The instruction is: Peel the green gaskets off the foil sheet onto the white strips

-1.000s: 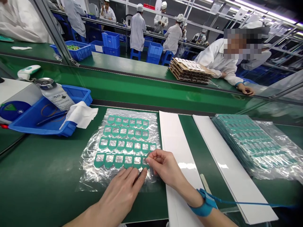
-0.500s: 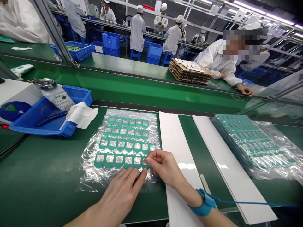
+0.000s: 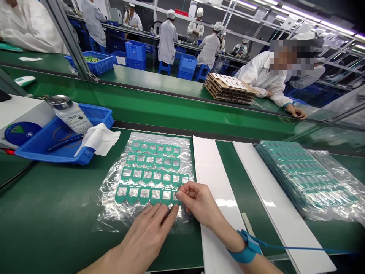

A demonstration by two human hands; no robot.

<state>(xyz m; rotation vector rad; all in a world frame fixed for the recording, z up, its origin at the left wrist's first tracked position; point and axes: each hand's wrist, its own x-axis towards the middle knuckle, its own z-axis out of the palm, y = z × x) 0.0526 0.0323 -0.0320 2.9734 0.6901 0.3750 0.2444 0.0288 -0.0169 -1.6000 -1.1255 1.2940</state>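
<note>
- Your right hand [image 3: 199,201]: thumb and fingers narrowed to a pinch at the right edge of the end frame [image 3: 174,202] in the bottom row; what lies between the tips is hidden.
- Your left hand [image 3: 148,231]: palm down, fingers extended and not curled round anything, tips at the lower edge of that row, index finger beside the end frame.
- Under your fingertips: green frames [image 3: 145,201], rounded at the bottom, set in four rows on a clear plastic sheet [image 3: 110,215]. The sheet is wrinkled and lies on the green tabletop [image 3: 57,205].
- On your right wrist: a blue strap [image 3: 246,251], its cord running off to the right.
- Just right of the sheet: a long white panel [image 3: 209,163], passing under your right forearm; a second white panel [image 3: 282,213] lies apart from it.
- Farther right: a stack of frame-bearing sheets [image 3: 296,163], edges slightly fanned.
- To your left: a blue tray [image 3: 51,156] with a tilted bottle [image 3: 75,118] and a white cloth [image 3: 102,137] draped over its edge.
- Across the divider: stacked cardboard sheets [image 3: 225,91], near a co-worker's hand [image 3: 296,112].
</note>
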